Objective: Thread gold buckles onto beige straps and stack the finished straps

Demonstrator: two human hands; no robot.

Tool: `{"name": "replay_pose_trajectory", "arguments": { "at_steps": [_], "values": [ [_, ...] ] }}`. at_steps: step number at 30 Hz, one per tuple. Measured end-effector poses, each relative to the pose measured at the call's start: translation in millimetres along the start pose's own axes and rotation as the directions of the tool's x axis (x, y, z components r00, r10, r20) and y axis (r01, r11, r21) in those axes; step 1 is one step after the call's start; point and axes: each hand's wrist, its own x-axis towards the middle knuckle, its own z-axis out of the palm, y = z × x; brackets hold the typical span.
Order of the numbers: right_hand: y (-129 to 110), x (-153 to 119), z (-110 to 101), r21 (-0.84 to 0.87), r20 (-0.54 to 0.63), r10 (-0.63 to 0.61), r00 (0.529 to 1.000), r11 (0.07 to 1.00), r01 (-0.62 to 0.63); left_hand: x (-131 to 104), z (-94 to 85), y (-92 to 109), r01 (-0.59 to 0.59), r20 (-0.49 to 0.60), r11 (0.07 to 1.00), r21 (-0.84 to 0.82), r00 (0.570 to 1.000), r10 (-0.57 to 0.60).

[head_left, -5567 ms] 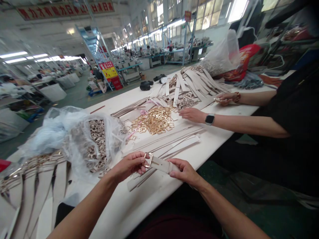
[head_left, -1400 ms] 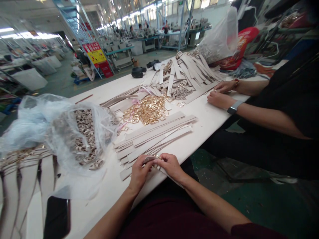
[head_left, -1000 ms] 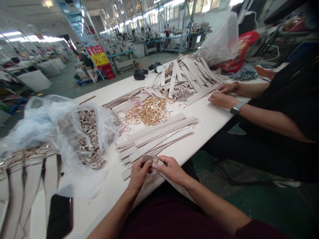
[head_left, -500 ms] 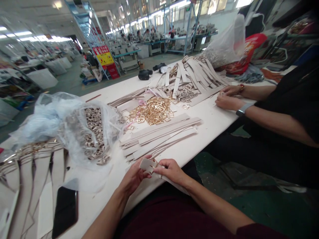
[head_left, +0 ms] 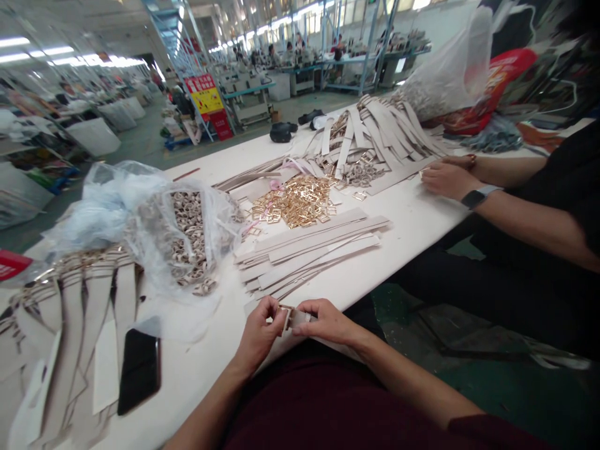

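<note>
Close to my body, at the table's front edge, my left hand [head_left: 259,334] pinches a gold-coloured buckle [head_left: 287,316] between thumb and fingers. A beige strap [head_left: 300,318] runs from the buckle into my right hand [head_left: 329,322], whose fingers are closed around it. Part of the strap is hidden by my right hand, and its tail passes below my right wrist. Just beyond my hands lies a stack of flat beige strips [head_left: 323,254]. Behind that stack is a heap of gold buckles [head_left: 304,201].
A clear plastic bag [head_left: 213,219] of small beige loops [head_left: 187,240] stands left of the buckles. A black phone [head_left: 139,370] and straps with buckles [head_left: 75,306] lie farther left. At right, a co-worker's hands [head_left: 447,180] work beside a large strap pile [head_left: 389,131].
My left hand has shifted its grip from the strap's flat end to the buckle, which now stands out between my hands. The view has swung slightly left.
</note>
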Motion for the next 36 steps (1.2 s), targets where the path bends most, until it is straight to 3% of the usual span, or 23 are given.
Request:
{"name": "replay_pose_trajectory", "arguments": {
  "at_steps": [2,4,7,9,12,14,16,20,23,26,29,32,34,36],
  "values": [
    [-1.5,0.5,4.8,0.003,-0.012,-0.007,1.0,1.0,0.007,-1.3,3.4,-2.1,-0.069,-0.127,0.969,0.239,0.987,0.102],
    [-2.0,2.1,9.4,-0.029,-0.069,-0.032,0.997,0.999,0.03,-0.9,6.0,-4.3,-0.085,-0.195,0.926,0.367,0.967,0.166],
    [-1.3,4.4,12.4,-0.027,-0.094,-0.036,0.995,0.999,0.034,0.8,5.0,-6.4,-0.082,-0.213,0.97,0.231,0.968,0.132],
    [-0.3,5.2,11.6,0.043,-0.06,0.014,0.998,0.999,-0.011,1.0,0.5,-6.5,-0.022,-0.139,0.999,-0.031,0.99,0.018],
    [1.2,6.2,9.1,0.092,-0.04,0.071,0.997,0.994,-0.067,-1.6,-9.3,-5.4,0.174,0.133,0.93,-0.323,0.982,-0.137],
    [1.5,7.5,8.3,0.06,-0.015,0.067,0.998,0.996,-0.066,-4.3,-15.8,-4.2,0.264,0.285,0.898,-0.353,0.944,-0.165],
    [0.2,9.4,8.2,0.019,0.021,0.078,0.997,0.997,-0.078,-6.7,-21.0,-2.7,0.294,0.357,0.898,-0.326,0.918,-0.171],
    [-11.2,13.9,5.0,-0.101,0.063,0.137,0.989,0.986,-0.13,-11.4,-24.9,-0.4,0.284,0.354,0.92,-0.27,0.918,-0.179],
    [-30.6,19.6,-4.2,-0.296,0.152,0.103,0.983,0.953,-0.054,-12.9,-25.0,-0.6,0.216,0.228,0.935,-0.281,0.961,-0.154],
    [-61.1,33.5,-12.8,-0.521,0.24,0.015,0.971,0.845,0.116,-10.0,-30.7,-3.3,0.11,0.054,0.938,-0.327,0.994,-0.098],
    [-94.4,61.7,-7.9,-0.765,0.24,-0.088,0.967,0.595,0.244,-2.9,-44.2,-13.2,0.036,-0.101,0.932,-0.36,0.992,-0.078],
    [-113.5,104.0,16.2,-0.906,0.21,-0.235,0.949,0.318,0.279,5.8,-57.2,-33.5,0.042,-0.224,0.905,-0.423,0.963,-0.15],
    [-113.4,135.1,40.4,-0.927,0.225,-0.293,0.929,0.23,0.297,10.2,-61.6,-48.9,0.05,-0.277,0.886,-0.461,0.94,-0.197],
    [-104.7,164.0,66.8,-0.923,0.263,-0.279,0.924,0.206,0.325,12.5,-62.2,-61.1,0.045,-0.295,0.894,-0.447,0.935,-0.195]
  ]
}}
